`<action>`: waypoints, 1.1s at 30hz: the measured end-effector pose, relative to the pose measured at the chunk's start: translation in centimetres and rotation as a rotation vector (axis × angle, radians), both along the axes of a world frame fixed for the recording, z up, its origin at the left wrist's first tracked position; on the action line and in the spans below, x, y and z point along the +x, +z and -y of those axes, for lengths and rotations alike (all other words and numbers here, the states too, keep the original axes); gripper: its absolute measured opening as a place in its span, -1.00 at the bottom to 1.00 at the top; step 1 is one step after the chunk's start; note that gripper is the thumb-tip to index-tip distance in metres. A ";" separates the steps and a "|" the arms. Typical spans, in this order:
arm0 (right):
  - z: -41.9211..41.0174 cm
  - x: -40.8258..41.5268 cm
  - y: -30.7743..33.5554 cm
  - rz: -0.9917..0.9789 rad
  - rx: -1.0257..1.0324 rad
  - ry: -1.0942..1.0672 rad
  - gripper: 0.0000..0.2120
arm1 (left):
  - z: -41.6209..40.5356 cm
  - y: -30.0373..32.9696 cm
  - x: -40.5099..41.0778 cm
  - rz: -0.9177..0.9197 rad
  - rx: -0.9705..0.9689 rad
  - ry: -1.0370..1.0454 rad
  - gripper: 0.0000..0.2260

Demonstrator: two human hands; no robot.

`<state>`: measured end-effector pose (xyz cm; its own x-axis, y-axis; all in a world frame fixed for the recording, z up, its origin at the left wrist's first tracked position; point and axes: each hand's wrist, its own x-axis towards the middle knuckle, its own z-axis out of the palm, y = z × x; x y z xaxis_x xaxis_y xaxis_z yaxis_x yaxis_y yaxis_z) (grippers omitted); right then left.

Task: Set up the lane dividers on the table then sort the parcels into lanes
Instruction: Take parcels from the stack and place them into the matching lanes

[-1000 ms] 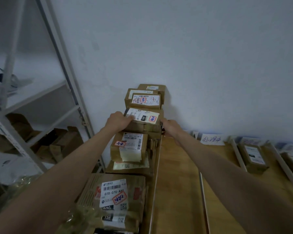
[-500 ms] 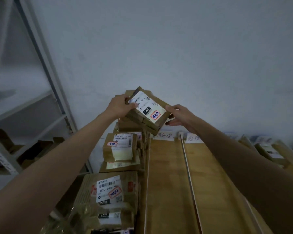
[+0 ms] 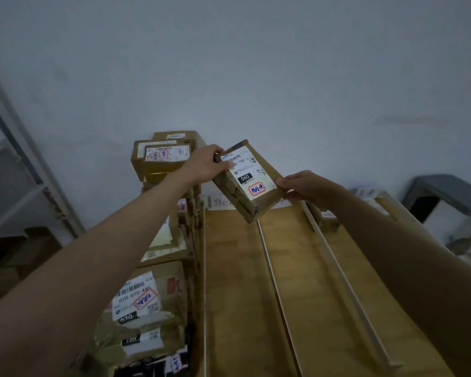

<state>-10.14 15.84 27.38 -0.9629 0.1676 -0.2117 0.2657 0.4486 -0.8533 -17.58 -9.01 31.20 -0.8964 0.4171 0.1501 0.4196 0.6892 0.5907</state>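
Bare wall rose behind the wooden table (image 3: 237,295), and against it hung the parcel (image 3: 249,180), a brown carton tilted in the air above the far end of the lanes, its white label and red-bordered sticker facing up. The left hand (image 3: 206,165) gripped its upper far corner, fingers curled over the edge; the right hand (image 3: 306,186) pinched the near right corner between thumb and fingers. Below ran pale lane dividers (image 3: 276,281), lying lengthwise on the table and apart from each other, with handwritten tags at their far ends, too blurred to read. To place it well, the sticker probably needed matching to a lane tag first, then the carton lowering flat between two dividers without knocking either. Another small parcel (image 3: 328,217) already sat in a lane farther right, and stacked cartons (image 3: 163,159) waited along the table's left edge.
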 end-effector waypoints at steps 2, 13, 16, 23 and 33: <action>-0.8 1.0 -1.5 0.025 -0.029 -0.093 -0.59 | -1.9 -1.6 0.0 0.015 -0.035 0.010 -0.45; -5.4 -0.7 -15.1 0.186 -0.182 -0.384 -0.55 | -7.7 -14.3 -2.6 -0.037 -0.517 0.136 -0.51; -5.9 -3.2 -18.3 0.246 -0.200 -0.399 -0.52 | -8.5 -17.3 -3.4 0.012 -0.615 0.161 -0.53; -6.2 -10.3 -24.4 0.308 -0.170 -0.367 -0.52 | -9.0 -23.9 -6.6 0.076 -0.660 0.258 -0.56; -3.3 -21.2 -30.0 0.281 -0.034 -0.266 -0.49 | -7.7 -30.2 -10.5 0.191 -0.656 0.363 -0.59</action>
<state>-31.37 19.17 -2.62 -0.7902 0.3924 -0.4708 0.5948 0.3054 -0.7436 -28.11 -1.32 0.99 -0.9794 0.0423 -0.1975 0.0323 0.9980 0.0536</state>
